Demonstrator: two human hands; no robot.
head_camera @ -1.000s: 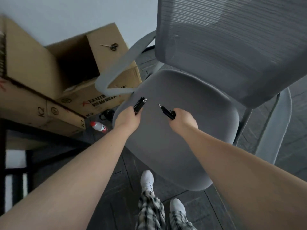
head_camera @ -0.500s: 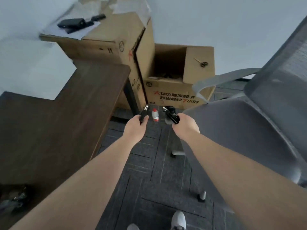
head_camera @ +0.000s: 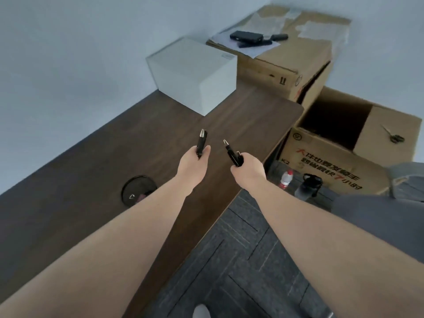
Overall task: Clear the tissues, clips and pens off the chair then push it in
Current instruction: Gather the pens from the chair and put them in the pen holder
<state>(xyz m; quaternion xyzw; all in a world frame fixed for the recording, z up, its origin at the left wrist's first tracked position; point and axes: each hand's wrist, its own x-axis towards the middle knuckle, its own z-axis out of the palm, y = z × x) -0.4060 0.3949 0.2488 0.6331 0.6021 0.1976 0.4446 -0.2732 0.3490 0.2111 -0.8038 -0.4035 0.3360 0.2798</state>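
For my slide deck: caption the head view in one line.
Left hand and right hand each hold a black pen above the dark wooden desk.

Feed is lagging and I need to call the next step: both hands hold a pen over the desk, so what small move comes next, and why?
Probably lower both hands and set the pens on the desk. The left hand and right hand each grip a black pen above bare wood, with the white box well clear.

A single head-worn wide-angle view looks forward and steeply down, close over both forearms, onto the dark worktop [head_camera: 96, 171] and carpeted floor [head_camera: 247, 267].
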